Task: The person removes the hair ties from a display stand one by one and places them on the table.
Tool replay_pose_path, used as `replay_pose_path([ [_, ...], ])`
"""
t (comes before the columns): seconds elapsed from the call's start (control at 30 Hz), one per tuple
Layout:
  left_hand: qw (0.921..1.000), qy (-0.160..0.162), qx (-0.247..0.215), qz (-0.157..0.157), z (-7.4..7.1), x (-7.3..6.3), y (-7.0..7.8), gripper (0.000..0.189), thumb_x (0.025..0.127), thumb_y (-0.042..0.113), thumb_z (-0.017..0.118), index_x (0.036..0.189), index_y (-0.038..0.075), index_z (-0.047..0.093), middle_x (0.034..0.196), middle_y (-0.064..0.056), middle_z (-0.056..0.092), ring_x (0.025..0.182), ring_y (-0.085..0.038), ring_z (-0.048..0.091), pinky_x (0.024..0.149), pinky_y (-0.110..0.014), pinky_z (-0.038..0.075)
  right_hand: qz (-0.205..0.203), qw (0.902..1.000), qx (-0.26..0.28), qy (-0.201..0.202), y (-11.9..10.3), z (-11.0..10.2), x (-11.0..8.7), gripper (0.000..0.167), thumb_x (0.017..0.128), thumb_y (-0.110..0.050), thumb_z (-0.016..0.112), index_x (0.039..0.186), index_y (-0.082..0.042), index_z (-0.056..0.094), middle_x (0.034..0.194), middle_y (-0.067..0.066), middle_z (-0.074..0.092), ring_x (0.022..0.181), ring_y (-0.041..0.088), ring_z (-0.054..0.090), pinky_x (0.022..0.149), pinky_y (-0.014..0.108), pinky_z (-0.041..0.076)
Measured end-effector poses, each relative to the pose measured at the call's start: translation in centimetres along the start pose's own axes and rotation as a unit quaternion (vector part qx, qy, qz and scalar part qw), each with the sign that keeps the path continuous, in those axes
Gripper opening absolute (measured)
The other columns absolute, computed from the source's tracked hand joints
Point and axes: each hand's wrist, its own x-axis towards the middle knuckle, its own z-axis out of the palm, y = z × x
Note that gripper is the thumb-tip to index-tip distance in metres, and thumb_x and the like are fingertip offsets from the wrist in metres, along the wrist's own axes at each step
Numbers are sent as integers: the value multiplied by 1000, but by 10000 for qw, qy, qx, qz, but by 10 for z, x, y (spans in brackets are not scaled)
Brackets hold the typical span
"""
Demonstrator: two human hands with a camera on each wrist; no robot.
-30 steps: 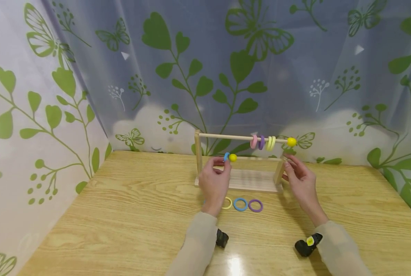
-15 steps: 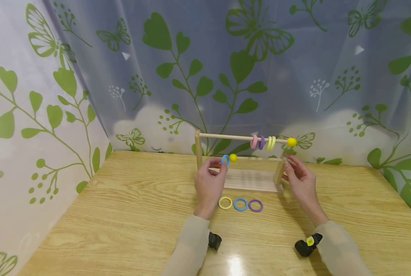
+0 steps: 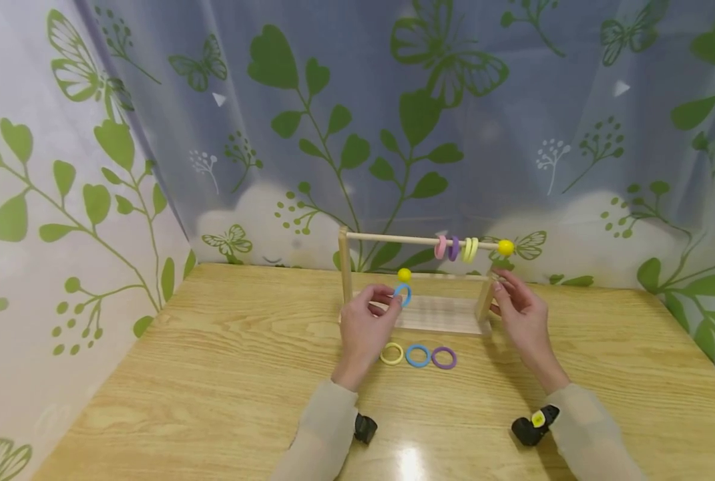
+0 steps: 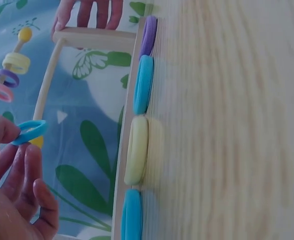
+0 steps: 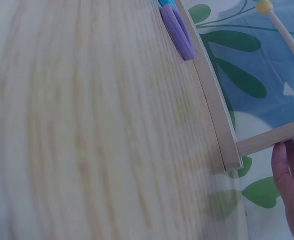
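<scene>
My left hand (image 3: 364, 331) pinches a blue ring (image 4: 32, 134) between thumb and index finger. The ring hangs clear of the lower rod (image 3: 447, 276), just under the yellow ball (image 3: 404, 274) on that rod's free end. My right hand (image 3: 524, 315) grips the right post (image 3: 485, 300) of the wooden stand (image 3: 441, 316), thumb in front and fingers behind. Threaded on the upper rod (image 3: 393, 238) are a pink ring (image 3: 440, 248), a purple ring (image 3: 454, 249) and two yellow rings (image 3: 470, 250). Another yellow ball (image 3: 505, 248) caps that rod.
In front of the stand, a yellow ring (image 4: 138, 150), a blue ring (image 3: 418, 365) and a purple ring (image 3: 444, 367) lie in a row on the wooden table (image 3: 213, 374). A further blue ring (image 4: 132, 215) shows in the left wrist view. A patterned curtain (image 3: 357, 133) stands behind.
My left hand has drawn the blue ring leftward off the yellow ball, then lowered it below the ball. My right hand has kept its place on the post.
</scene>
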Motion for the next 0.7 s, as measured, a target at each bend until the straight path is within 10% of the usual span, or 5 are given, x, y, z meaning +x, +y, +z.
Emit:
replay_pose_path([
  [0.7, 9818, -1893, -132, 31, 19, -15, 10, 10, 94, 25, 74, 99, 17, 75, 92, 1, 76, 70, -4, 64, 67, -19, 53, 41, 10000, 4, 6, 0, 0, 0, 43, 107, -20, 54, 144, 2, 54, 109, -22, 66, 98, -7, 65, 79, 17, 59],
])
